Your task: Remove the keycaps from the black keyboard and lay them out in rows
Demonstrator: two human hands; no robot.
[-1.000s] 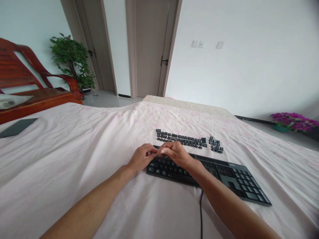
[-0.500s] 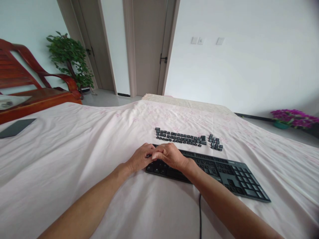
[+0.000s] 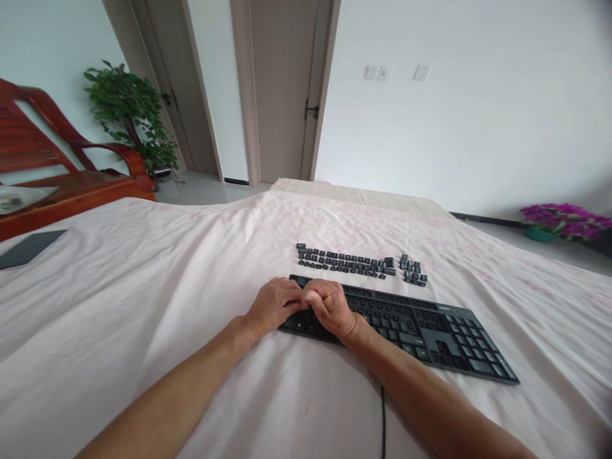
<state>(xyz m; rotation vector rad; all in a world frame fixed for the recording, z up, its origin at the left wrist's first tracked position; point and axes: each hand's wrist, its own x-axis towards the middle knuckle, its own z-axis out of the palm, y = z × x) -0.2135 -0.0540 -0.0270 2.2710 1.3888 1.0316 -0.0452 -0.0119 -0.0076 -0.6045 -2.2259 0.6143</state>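
A black keyboard lies at a slant on the pink-white bedsheet, with bare sockets among its keys. My left hand is over its left end, fingers bent together, tips down among the keys. Against those fingertips presses my right hand, curled closed with the thumb on top. Whatever the fingers of either hand hold is hidden between them. Just beyond the keyboard, loose black keycaps lie in rows, and a smaller group of keycaps sits to their right.
The keyboard's cable runs toward me under my right forearm. A dark flat object lies at the bed's left side. Beyond the bed are a wooden armchair, a green plant, doors, and purple flowers in a pot.
My right hand has turned into a tighter curl and shifted slightly right. The left hand's fingers reach a little further right over the keys. The loose keycaps remain in their rows.
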